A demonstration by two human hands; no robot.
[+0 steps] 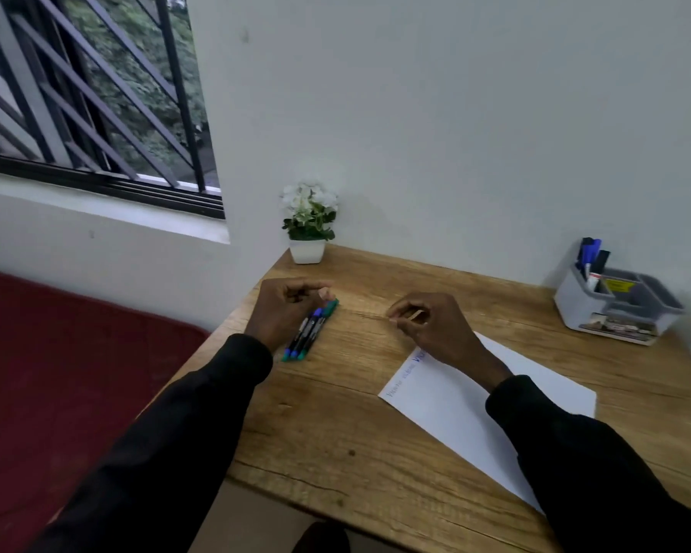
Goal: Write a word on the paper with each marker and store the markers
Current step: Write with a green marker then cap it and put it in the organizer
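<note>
Three markers (311,332) with green and blue caps lie side by side on the wooden desk (336,413), left of centre. My left hand (286,309) rests over their left side with its fingers loosely curled, and its thumb tip touches the green cap at their far end. My right hand (435,327) hovers over the desk at the far corner of the white paper (479,409), fingers loosely curled, nothing in it. Three short words (408,373) run along the paper's left edge, the farthest in blue.
A grey desk organizer (615,305) stands at the back right with blue and black markers (589,255) upright in its rear compartment. A small white pot of flowers (308,233) sits at the back left corner against the wall. The desk's left edge drops to a red surface.
</note>
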